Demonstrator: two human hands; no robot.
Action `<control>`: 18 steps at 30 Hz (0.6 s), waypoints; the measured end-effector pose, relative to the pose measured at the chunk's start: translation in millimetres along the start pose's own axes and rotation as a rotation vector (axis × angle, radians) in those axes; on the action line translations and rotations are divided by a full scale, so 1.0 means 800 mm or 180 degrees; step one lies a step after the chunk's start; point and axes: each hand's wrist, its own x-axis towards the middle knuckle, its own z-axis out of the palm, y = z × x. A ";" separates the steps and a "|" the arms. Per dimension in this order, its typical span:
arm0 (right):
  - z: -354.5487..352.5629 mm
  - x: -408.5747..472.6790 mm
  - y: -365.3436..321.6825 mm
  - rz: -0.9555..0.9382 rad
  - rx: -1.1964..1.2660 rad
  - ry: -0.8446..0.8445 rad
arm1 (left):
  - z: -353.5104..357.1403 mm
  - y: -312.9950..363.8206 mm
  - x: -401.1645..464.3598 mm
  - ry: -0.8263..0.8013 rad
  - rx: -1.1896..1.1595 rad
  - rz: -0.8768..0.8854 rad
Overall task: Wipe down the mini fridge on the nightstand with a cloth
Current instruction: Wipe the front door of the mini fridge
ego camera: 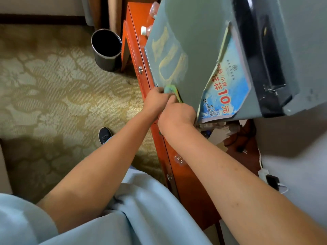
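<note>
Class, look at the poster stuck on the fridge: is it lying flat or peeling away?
Peeling. The poster has lifted, curling edges and torn corners on the grey fridge.

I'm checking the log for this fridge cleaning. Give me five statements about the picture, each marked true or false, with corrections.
1. Both hands, left hand and right hand, are at the lower edge of the mini fridge. True.
2. The cloth is red. False: it looks green and yellow.
3. A blue sticker on the fridge is partly peeled. True.
4. The waste bin lies on its side. False: it stands upright on the carpet.
5. The fridge stands on a white plastic table. False: it stands on an orange wooden nightstand.
</note>
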 end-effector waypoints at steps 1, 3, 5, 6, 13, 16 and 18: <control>-0.007 0.002 -0.002 0.0042 0.0092 0.0114 | -0.006 0.012 0.004 0.0040 -0.0048 0.0131; -0.012 0.007 -0.001 0.0014 0.0184 0.0190 | -0.008 0.018 0.013 0.0064 -0.0158 0.0220; -0.002 0.009 0.002 -0.0064 0.0078 0.0133 | 0.002 0.001 0.012 0.0116 -0.0255 0.0057; 0.009 0.008 0.002 -0.0116 -0.0008 0.0059 | 0.010 -0.014 0.010 0.0125 -0.0302 -0.0044; 0.069 -0.028 0.003 -0.0174 -0.0285 -0.0748 | 0.043 -0.095 -0.035 -0.0376 -0.0115 -0.0818; 0.025 -0.031 0.014 -0.0106 -0.0060 -0.0348 | 0.022 -0.032 -0.034 -0.0061 0.0040 -0.0285; -0.026 -0.030 0.024 -0.0090 0.0242 0.0114 | -0.003 0.029 -0.028 0.0168 -0.0014 0.0197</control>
